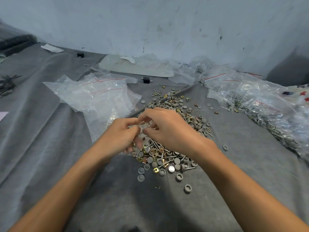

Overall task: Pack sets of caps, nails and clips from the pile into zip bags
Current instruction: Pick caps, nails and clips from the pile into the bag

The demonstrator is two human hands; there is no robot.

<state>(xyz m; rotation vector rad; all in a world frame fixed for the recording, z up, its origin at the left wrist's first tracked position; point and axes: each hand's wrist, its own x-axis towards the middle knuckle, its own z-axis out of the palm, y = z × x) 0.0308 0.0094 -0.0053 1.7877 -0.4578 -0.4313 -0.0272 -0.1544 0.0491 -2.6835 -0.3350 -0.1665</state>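
A pile (168, 158) of grey caps, nails and brass clips lies in the middle of the grey cloth. Above its near part both hands meet. My left hand (117, 138) and my right hand (168, 128) pinch a small clear zip bag (143, 131) between thumbs and fingers, each at one side of its mouth. A few grey caps show through the bag. A heap of unfilled zip bags (93, 94) lies to the left of the pile. Filled bags (260, 104) are stacked along the right.
The grey cloth (50, 148) covers the whole surface, with a raised fold running through the pile. Loose caps (187, 188) lie scattered near me. Two small black blocks (146, 80) and a large plastic sheet (137, 66) sit near the wall. Dark cable ties (6, 84) lie far left.
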